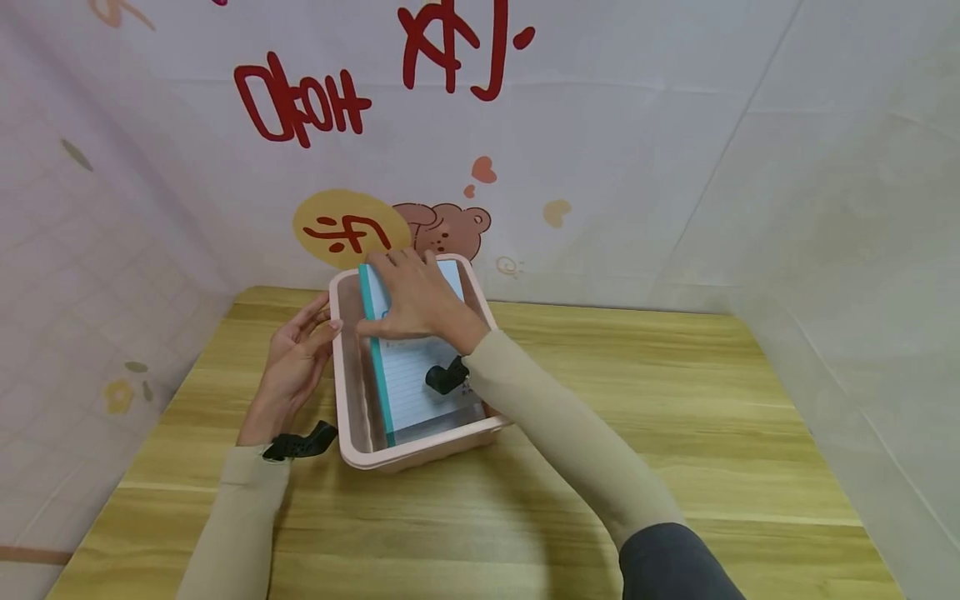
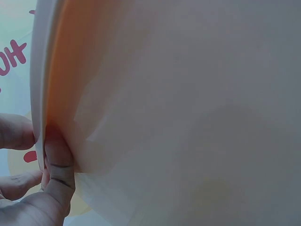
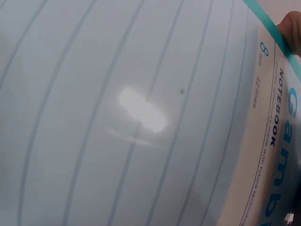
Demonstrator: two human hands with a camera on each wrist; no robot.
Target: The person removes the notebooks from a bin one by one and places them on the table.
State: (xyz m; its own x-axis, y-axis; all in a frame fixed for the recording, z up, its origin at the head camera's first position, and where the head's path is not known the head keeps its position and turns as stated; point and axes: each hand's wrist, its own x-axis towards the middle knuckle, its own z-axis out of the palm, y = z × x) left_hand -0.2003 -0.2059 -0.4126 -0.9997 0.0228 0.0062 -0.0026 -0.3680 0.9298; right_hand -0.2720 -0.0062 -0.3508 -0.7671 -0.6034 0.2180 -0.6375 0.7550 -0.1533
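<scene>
A pale pink plastic basin (image 1: 348,392) sits on the wooden table, left of its middle. Inside lies a notebook (image 1: 420,379) with a lined pale-blue cover and a teal strip along its left edge. My left hand (image 1: 294,358) pinches the basin's left rim, thumb on one side and fingers on the other, as the left wrist view also shows. Over the far half of the notebook, my right hand (image 1: 415,293) grips it, thumb at the teal edge and fingers toward the far edge. In the right wrist view, the notebook cover (image 3: 141,155) fills the frame, with "NOTEBOOK" printed on it.
Around the basin spreads the wood-grain table (image 1: 637,392). A white backdrop (image 1: 622,150) with red lettering and a cartoon bear (image 1: 453,229) stands right behind the table's far edge. Pale side walls (image 1: 862,250) border the table. Black camera mounts (image 1: 300,443) sit on both wrists.
</scene>
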